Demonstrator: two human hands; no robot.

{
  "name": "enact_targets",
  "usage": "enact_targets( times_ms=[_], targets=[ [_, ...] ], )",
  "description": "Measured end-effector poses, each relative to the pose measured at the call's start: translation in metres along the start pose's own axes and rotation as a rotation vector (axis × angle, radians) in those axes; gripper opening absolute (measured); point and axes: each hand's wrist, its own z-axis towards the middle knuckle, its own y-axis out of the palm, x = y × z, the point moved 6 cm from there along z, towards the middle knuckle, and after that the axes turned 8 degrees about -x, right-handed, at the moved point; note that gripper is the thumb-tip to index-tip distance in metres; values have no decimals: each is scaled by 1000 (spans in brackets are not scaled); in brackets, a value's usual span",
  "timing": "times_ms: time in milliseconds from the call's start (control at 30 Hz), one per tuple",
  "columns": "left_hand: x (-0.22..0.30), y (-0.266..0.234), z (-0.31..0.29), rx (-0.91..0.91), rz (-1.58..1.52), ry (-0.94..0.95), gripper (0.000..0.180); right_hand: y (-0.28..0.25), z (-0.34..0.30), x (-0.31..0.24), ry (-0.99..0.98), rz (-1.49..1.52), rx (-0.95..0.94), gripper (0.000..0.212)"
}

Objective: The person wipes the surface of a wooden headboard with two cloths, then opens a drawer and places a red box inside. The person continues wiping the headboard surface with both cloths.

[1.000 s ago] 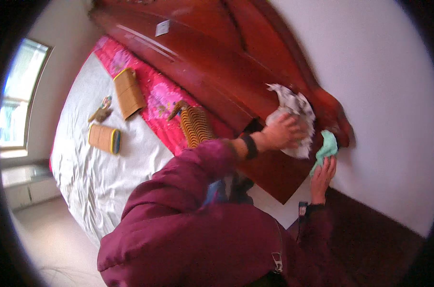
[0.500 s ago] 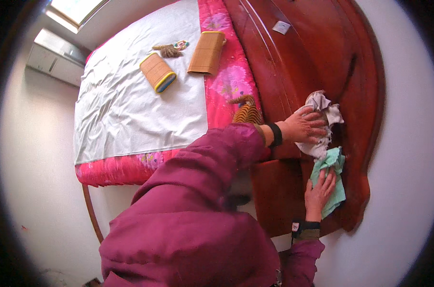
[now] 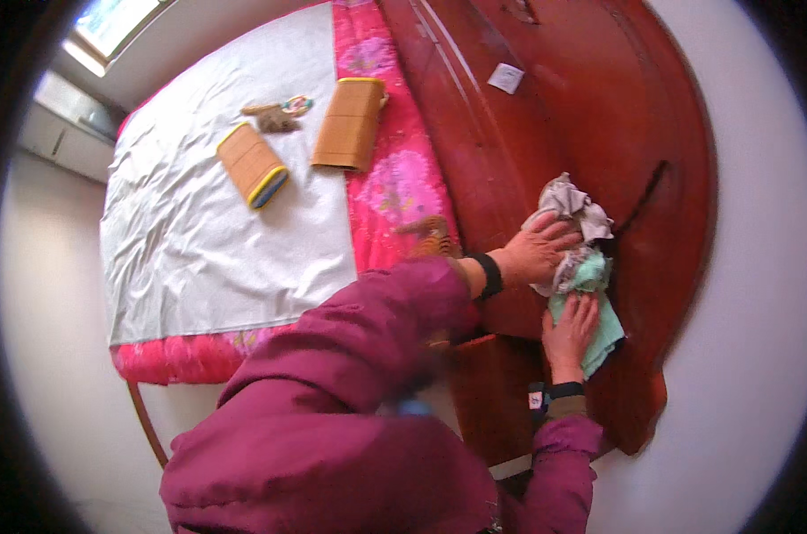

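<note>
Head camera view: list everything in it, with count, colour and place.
Headboard: 1, dark red, right half
Paper: 1, white, on headboard
White rag: 1, grey-white, on headboard
Green rag: 1, pale green, touching white rag
Low furniture: 1, dark red, lower middle, partly hidden
Striped thing: 1, brown and black, beside headboard, partly hidden
Bed sheet: 1, white, left
Quilt: 1, pink floral, beneath sheet
Pillows: 2, brown with yellow edging, upper left
Tufted thing: 1, brown, beside pillows
Bed leg: 1, brown, lower left
Window: 1, bright, top left
Cabinet: 1, whitish, below window
Wall: 1, white, far right
Jacket: 1, purple, lower middle
Wristbands: 2, black, on wrists
Left hand: 1, bare, on white rag
Right hand: 1, bare, on green rag
</note>
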Motion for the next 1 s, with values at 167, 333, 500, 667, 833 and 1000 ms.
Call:
enact_targets(
  times_ms=[167,333,500,667,833,1000],
  targets=[
    [-6,-9,3,80,40,12,42,-8,7,-4,-40,36,84,62],
    [-6,-18,3,31,-66,-2,42,-10,9,-5,-24,46,43,62],
    [-1,-23,9,1,-11,28,43,-17,7,0,-81,99,82,63],
    [4,-15,19,-117,110,11,34,-25,4,12,-118,114,156,61],
    [4,-5,20,-146,170,28,39,-17,-1,15,-111,110,95,63],
    [-7,-5,34,64,45,149,51,-11,-9,16,-109,137,97,65]
  ],
)
